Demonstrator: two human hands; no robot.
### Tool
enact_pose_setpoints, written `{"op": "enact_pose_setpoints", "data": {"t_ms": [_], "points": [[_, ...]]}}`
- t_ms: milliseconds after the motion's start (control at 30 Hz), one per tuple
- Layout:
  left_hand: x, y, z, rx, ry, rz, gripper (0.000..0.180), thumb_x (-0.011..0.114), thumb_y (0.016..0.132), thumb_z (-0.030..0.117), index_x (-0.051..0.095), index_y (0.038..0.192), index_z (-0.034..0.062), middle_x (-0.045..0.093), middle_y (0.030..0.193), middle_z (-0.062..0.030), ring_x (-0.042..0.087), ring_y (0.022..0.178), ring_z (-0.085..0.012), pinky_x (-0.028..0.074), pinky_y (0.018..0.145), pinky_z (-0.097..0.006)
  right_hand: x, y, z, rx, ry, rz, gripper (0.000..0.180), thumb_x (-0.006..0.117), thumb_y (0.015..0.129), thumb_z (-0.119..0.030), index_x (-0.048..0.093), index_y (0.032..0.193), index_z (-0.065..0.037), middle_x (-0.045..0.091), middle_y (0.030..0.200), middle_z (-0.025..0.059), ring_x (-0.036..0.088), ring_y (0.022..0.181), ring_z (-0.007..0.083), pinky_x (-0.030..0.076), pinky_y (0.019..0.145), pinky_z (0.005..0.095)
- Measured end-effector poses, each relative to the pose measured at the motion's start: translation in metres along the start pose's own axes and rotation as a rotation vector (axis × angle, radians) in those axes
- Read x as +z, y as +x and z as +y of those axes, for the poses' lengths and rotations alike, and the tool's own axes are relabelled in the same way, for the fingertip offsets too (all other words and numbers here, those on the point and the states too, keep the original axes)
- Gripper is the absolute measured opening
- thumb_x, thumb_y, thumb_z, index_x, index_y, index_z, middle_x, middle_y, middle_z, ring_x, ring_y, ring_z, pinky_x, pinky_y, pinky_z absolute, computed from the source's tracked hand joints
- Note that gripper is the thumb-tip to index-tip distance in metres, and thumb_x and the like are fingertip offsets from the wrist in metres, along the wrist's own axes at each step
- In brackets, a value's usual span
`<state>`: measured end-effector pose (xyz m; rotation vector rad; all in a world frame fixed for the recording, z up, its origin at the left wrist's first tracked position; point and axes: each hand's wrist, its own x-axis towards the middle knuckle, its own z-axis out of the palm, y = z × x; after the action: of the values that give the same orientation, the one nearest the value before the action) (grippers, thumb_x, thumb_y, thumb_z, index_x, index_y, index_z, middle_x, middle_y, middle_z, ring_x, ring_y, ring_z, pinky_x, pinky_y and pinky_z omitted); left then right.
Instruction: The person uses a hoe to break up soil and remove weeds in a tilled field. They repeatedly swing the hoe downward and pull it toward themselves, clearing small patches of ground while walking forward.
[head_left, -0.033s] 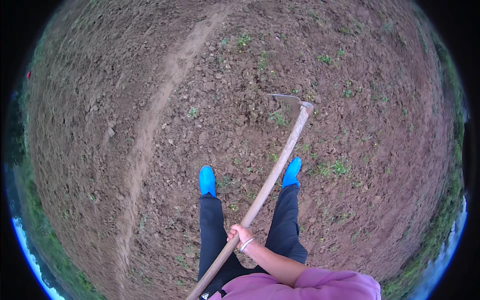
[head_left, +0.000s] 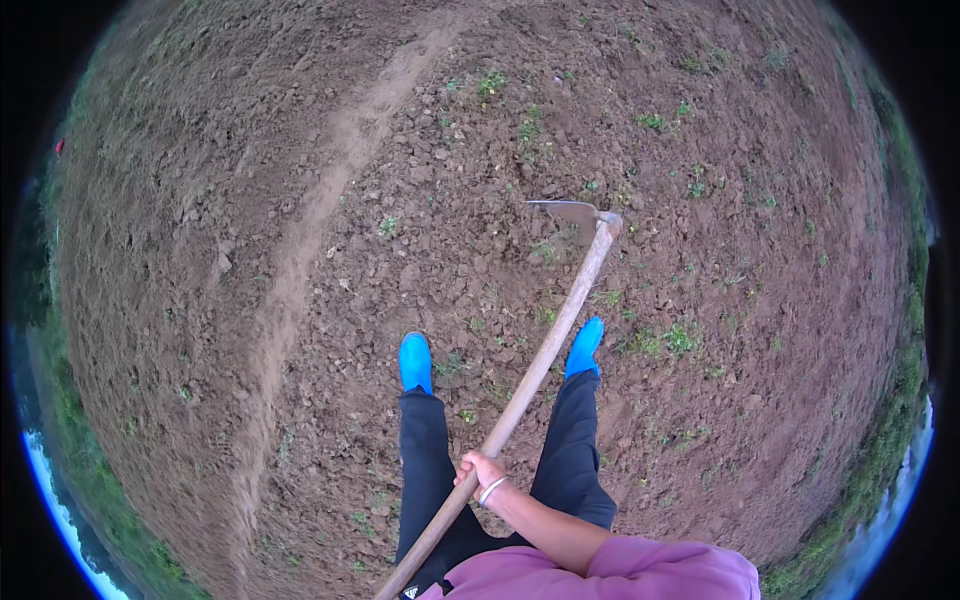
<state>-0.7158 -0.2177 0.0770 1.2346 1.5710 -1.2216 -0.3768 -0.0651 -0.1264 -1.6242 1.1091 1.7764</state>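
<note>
My right hand, with a pale bangle at its wrist, is wrapped round the long wooden handle of a hoe. The handle slants from the lower edge, across my thighs, up to the right. At its far end the metal hoe blade points left, low over or against the loose soil beyond my feet; whether it touches cannot be made out. A small green weed grows just below the blade. My left hand is out of view, and the handle's near end is cut off by the lower edge.
Brown cloddy soil spreads all round, dotted with small weeds. My blue boots stand apart on it, one on each side of the handle's line. A smoother, paler strip of earth runs along the left. Green growth borders the field.
The hoe blade has shifted slightly toward me and to the left. My right hand keeps its hold on the handle, and my feet stay in place.
</note>
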Motion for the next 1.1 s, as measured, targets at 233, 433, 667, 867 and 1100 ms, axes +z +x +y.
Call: {"op": "enact_pose_setpoints", "data": {"t_ms": [233,433,667,867,1100], "points": [[0.004,0.062,0.041,0.12,-0.149,0.197,0.027,0.058,0.056,0.021,0.052,0.076,0.0031,0.056,0.06,-0.0191,0.056,0.06,-0.0351,0.044,0.06,-0.043,0.049,-0.043,-0.051,-0.258,-0.113,0.013,0.013,0.05,0.069,-0.007,0.043,0.058,-0.005,0.042,0.052,0.0055,0.045,0.045,0.0183,0.042,0.047,0.0352],[-0.146,0.177,0.18,0.344,-0.403,0.463,0.019,0.051,0.064,0.017,0.052,0.078,0.0045,0.057,0.07,-0.0202,0.056,0.069,-0.0354,0.041,0.07,-0.042,0.141,-0.089,-0.211,-1.082,-0.053,-0.548,0.013,0.052,0.071,-0.005,0.039,0.071,-0.006,0.041,0.057,0.0037,0.045,0.052,0.0146,0.041,0.048,0.0303],[-0.246,0.178,0.285,0.413,-0.546,0.435,0.022,0.048,0.063,0.01,0.051,0.079,-0.0044,0.056,0.073,-0.026,0.055,0.073,-0.0386,0.044,0.07,-0.042,0.205,-0.058,-0.263,-0.94,-0.292,-0.441,0.009,0.049,0.072,-0.006,0.043,0.067,-0.005,0.042,0.054,0.0025,0.043,0.044,0.0121,0.039,0.04,0.027],[-0.19,0.137,0.268,0.286,-0.687,0.034,0.031,0.048,0.059,0.012,0.051,0.083,-0.0082,0.055,0.077,-0.0282,0.054,0.079,-0.0393,0.044,0.073,-0.039,0.168,0.038,-0.221,-0.648,-0.348,-0.231,0.01,0.047,0.069,-0.003,0.047,0.06,-0.003,0.043,0.05,0.0054,0.044,0.039,0.0165,0.04,0.036,0.0308],[-0.054,0.03,0.136,0.049,-0.341,0.072,0.028,0.053,0.06,0.019,0.052,0.078,-0.0032,0.057,0.071,-0.0235,0.056,0.071,-0.0365,0.044,0.069,-0.042,0.067,-0.038,-0.031,-0.302,-0.186,-0.371,0.01,0.05,0.074,-0.007,0.042,0.067,-0.006,0.042,0.056,0.0042,0.047,0.049,0.0172,0.042,0.047,0.0335]]}}
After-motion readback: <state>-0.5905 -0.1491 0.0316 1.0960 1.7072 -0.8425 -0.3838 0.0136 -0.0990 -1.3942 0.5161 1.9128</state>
